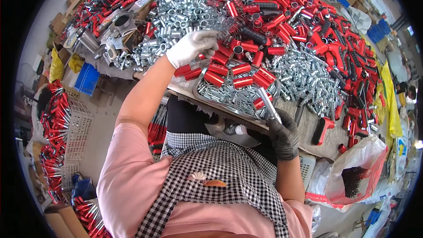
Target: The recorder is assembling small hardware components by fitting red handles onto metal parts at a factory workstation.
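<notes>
My left hand [193, 49], in a white glove, hovers at the near edge of the parts heap, fingers bent and apart with nothing clearly held. Beside its fingertips lie thin wire springs [225, 25] and red cylindrical sleeves [219, 69]. My right hand [284, 135], in a dark grey glove, is closed around the lower end of a shiny silver metal tube [268, 104]. The tube points up and away, over the right side of a metal tray [278, 89]. Small silver pins [229, 92] fill that tray, with several red sleeves on top.
Silver collars [187, 6] are piled at the far middle, and more silver pins [304, 75] on the right. Red-and-black tool handles [324, 130] cover the right side. A plastic bag [357, 172] hangs at the right table edge. Crates [81, 128] of red-handled tools stand at left.
</notes>
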Demonstrator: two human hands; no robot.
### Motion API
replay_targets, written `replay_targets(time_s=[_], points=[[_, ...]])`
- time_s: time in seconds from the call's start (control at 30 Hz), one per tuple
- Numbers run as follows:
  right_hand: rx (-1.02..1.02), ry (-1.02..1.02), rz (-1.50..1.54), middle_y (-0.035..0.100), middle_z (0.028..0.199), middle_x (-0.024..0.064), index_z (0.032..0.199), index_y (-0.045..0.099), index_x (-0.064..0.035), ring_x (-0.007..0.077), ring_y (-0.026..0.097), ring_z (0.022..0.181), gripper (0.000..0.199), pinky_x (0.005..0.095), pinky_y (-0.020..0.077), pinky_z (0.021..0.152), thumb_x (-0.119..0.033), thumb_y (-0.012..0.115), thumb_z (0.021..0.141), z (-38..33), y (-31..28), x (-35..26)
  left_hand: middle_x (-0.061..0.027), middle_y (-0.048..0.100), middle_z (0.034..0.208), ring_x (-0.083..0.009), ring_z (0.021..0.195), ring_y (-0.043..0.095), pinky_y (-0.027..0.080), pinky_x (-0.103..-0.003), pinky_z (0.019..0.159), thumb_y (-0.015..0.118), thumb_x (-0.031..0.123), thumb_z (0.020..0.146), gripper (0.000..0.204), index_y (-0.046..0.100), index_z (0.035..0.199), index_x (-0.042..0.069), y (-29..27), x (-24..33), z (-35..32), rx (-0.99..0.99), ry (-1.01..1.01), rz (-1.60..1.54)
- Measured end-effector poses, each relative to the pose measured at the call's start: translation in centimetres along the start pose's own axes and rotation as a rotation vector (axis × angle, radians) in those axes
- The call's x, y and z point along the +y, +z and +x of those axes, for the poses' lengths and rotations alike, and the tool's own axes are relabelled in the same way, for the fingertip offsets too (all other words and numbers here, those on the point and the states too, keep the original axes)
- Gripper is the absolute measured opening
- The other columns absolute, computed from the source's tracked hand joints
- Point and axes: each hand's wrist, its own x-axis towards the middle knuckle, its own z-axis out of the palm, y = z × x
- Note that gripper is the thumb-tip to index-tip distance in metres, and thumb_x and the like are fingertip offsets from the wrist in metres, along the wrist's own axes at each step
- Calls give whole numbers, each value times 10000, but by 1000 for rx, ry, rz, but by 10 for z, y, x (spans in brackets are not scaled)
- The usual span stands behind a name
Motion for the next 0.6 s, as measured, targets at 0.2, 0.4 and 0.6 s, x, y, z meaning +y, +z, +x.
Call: replay_targets(time_s=[0.2, 0.4, 0.6], points=[[-35, 1, 181, 598, 784, 26, 1179, 569, 68, 81, 530, 535, 458, 233, 508, 519, -191, 732, 838, 9, -15, 9, -109, 681, 972, -169, 838, 640, 523, -293, 758, 580, 191, 966, 470, 490, 1361, -48, 26, -7, 23, -140, -6, 233], [-25, 15, 163, 558, 683, 9, 1149, 602, -8, 65, 447, 477, 345, 192, 320, 397, -208, 694, 883, 9, -18, 14, -66, 633, 761, -103, 525, 497, 407, -262, 467, 472, 264, 972, 486, 492, 1401, 39, 57, 25, 10, -19, -89, 417], [-57, 21, 197, 555, 646, 14, 1063, 609, 3, 78, 448, 428, 338, 204, 370, 406, -261, 703, 874, 17, -19, 16, 20, 413, 631, -61, 473, 334, 236, -217, 429, 369, 168, 1009, 434, 482, 1414, 60, 46, 23, 1, -59, -130, -386]])
